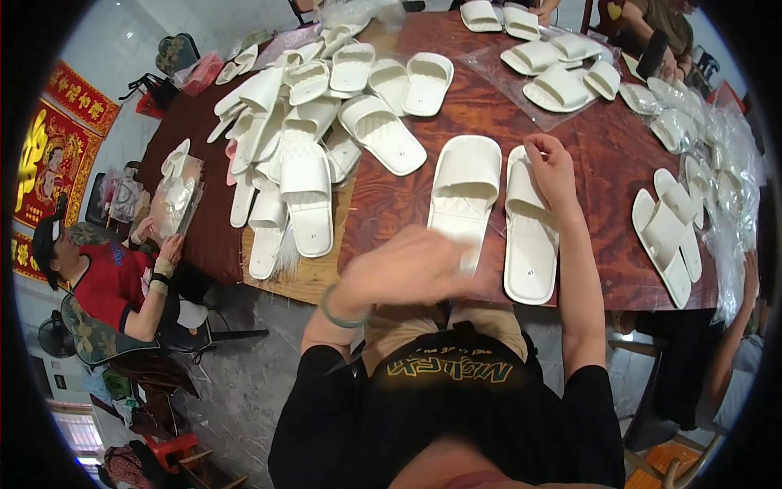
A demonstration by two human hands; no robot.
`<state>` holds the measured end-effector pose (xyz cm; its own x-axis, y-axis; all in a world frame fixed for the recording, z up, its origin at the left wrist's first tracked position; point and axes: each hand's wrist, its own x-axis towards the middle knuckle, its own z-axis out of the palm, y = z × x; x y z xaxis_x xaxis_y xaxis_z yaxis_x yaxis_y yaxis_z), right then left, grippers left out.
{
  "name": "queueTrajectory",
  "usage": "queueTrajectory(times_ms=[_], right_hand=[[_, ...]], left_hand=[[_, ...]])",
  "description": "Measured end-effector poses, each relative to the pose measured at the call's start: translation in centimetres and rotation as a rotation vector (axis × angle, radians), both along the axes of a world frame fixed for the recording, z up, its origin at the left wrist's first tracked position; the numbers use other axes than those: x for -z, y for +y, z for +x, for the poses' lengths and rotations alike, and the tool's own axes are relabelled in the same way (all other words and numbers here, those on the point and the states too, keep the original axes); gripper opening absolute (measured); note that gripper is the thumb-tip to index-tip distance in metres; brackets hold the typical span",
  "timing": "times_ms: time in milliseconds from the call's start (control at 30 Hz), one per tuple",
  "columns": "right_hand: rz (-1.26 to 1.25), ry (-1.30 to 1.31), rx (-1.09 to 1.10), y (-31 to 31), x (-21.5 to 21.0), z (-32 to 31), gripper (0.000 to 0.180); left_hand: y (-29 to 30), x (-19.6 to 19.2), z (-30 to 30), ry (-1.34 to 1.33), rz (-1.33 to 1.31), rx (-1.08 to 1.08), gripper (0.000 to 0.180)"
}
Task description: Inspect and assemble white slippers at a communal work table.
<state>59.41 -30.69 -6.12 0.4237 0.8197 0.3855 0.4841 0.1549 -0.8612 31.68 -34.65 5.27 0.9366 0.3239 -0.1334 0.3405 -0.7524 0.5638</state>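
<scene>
Two white slippers lie side by side on the table before me, toes pointing away. Over the heel of the left slipper (465,175) passes my left hand (411,265), smeared by motion, so its fingers cannot be made out; a green bangle circles that wrist. At the right slipper (531,248), my right hand (552,175) has its bent fingers closed at the edge of the strap, near the toe. Thin loose threads show across the left slipper's footbed.
A large heap of white slippers (309,171) covers the table's left part. Bagged pairs (562,85) lie at the back and a bare pair (664,244) at right, beside clear plastic packages (721,183). A seated person in red (110,281) handles a bagged pair at left.
</scene>
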Motion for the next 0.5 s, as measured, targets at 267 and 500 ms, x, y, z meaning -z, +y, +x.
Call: queueTrajectory(times_ms=[267,500], right_hand=[[0.086,0.121,-0.018,0.3,0.6,1.1,0.019],[0.066,0.145,-0.057,1.5,2.2,3.9,0.021]], left_hand=[[0.7,9.9,7.9,-0.06,0.286,-0.606,0.101],[4.4,11.3,10.6,-0.223,0.254,-0.58,0.052]])
